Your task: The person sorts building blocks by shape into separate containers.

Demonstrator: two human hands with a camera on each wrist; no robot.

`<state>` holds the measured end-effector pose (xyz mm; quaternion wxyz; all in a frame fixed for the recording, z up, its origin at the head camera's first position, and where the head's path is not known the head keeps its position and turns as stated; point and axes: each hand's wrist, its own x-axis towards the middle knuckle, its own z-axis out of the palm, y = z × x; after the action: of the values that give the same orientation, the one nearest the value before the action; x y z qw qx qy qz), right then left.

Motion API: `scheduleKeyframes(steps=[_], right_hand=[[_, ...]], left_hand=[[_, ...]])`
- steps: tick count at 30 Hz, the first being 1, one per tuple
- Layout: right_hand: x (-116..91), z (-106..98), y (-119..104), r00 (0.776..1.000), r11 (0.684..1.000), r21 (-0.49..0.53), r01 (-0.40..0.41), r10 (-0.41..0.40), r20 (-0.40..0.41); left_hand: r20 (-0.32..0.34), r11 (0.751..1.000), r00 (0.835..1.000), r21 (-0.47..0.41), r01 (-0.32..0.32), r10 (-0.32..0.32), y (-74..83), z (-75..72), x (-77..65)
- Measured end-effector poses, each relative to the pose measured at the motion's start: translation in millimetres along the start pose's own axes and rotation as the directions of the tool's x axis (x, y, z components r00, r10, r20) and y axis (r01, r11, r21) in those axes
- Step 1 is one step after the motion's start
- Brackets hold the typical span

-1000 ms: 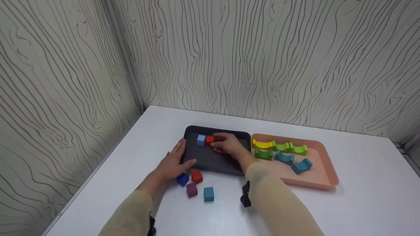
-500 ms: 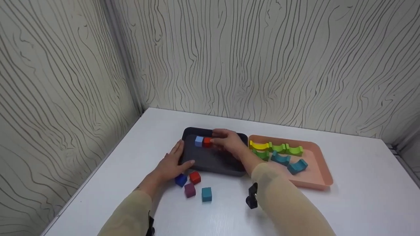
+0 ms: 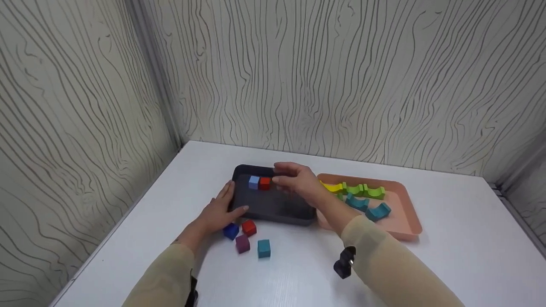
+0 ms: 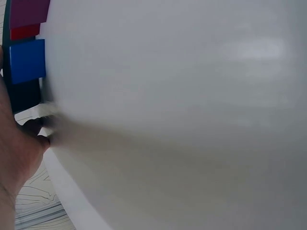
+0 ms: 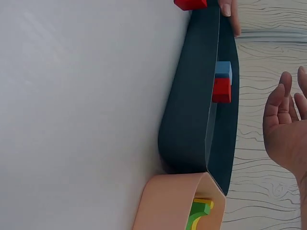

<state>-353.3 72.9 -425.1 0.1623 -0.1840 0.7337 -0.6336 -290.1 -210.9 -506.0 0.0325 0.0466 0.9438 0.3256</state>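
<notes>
In the head view my left hand rests against the left side of the black tray, thumb over its near rim. My right hand is raised above the tray's right part, holding nothing, its fingers loosely bent. A light blue cube and a red cube sit side by side in the tray, just left of my right fingertips. In the right wrist view the red cube and my right hand are apart. Near my left wrist lies a dark blue cube.
On the table before the tray lie a second red cube, a purple cube and a teal cube. A peach tray adjoins the black one, holding several curved blocks, among them a teal curved block. Patterned walls stand behind and left.
My right hand has let go of the red cube beside the light blue one, then lifted and drawn back to the right. The left hand stays at the black tray.
</notes>
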Motion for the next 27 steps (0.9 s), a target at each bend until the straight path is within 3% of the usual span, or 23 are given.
scheduleKeyframes(steps=[7,27], right_hand=[[-24,1,-4,1.0,1.0,-0.02,-0.001,0.001,0.013],[-78,13,22,0.996,0.999,-0.048,-0.024,0.028,0.086]], left_hand=[[-0.009,1.0,1.0,-0.002,-0.023,0.023,-1.1,2.4,-0.8],[-0.005,1.0,1.0,0.011,-0.023,0.023,2.0,-1.9,-2.9]])
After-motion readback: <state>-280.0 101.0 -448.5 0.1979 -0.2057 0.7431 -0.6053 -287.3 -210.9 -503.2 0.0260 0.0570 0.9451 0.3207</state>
